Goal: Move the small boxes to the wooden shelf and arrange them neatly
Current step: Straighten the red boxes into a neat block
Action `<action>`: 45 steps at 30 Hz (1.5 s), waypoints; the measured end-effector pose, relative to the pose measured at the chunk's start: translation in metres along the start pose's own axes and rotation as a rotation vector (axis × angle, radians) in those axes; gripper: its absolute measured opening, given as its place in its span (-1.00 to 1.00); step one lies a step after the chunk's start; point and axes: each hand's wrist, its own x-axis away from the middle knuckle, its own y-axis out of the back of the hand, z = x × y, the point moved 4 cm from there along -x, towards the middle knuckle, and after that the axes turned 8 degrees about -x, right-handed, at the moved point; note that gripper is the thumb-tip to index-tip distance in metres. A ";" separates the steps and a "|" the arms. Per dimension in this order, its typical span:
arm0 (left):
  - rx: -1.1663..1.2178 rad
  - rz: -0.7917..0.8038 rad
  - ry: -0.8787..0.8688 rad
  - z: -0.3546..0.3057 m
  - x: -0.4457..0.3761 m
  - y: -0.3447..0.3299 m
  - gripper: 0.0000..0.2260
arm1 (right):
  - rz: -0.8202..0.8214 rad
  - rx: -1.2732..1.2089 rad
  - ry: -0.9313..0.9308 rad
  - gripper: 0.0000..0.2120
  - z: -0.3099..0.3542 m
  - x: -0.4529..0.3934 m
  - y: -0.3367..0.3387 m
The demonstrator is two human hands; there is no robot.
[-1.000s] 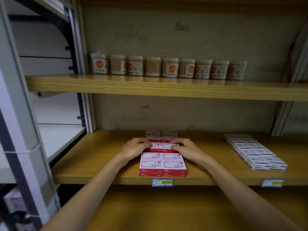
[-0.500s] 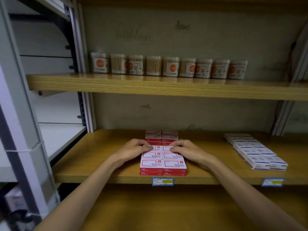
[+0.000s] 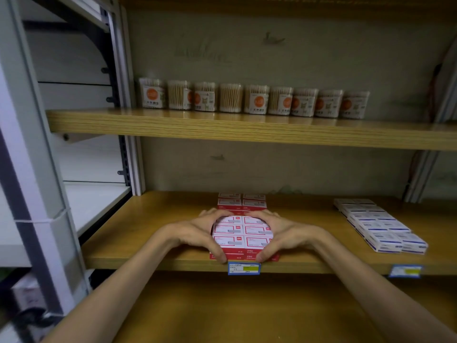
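Wooden shelf [image 3: 153, 233] in view: red-and-white small boxes [image 3: 243, 233] sit in a two-wide block at its front edge, more red boxes [image 3: 242, 203] just behind, and blue-and-white boxes [image 3: 378, 225] rowed off to the right.

Wood-grain shelf [image 3: 158, 233], glossy cardboard boxes [image 3: 243, 230], clear plastic tubs [image 3: 254, 100]

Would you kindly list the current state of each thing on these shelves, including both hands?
Red and white boxes: front block stacked two deep at the shelf edge, cupped by both hands.
Left hand: curled around the block's left side.
Right hand: curled around its right side.
Blue and white boxes: two columns, untouched.
Cotton swab jars: upright, one row on the upper shelf.
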 end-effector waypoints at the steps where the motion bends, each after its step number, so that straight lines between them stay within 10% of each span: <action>1: 0.001 -0.005 0.001 0.000 0.000 0.000 -0.02 | -0.006 0.006 0.002 0.15 0.000 0.000 0.000; 11: -0.032 0.012 0.006 -0.006 0.011 0.001 0.11 | 0.019 0.036 -0.008 0.14 0.008 0.008 0.001; 17: 0.381 -0.073 0.003 -0.010 0.048 -0.012 0.03 | -0.177 -0.483 0.017 -0.03 0.003 0.032 -0.007; 22: 0.174 -0.135 0.072 0.006 0.049 -0.009 0.23 | -0.084 -0.294 0.053 -0.04 0.000 0.038 -0.004; 37: 0.207 -0.187 -0.025 0.015 0.035 -0.002 0.00 | -0.150 -0.254 -0.033 0.20 -0.006 0.039 -0.002; 45: 0.180 -0.087 -0.050 0.020 0.034 0.002 -0.02 | -0.051 -0.299 0.026 -0.06 0.002 0.043 -0.009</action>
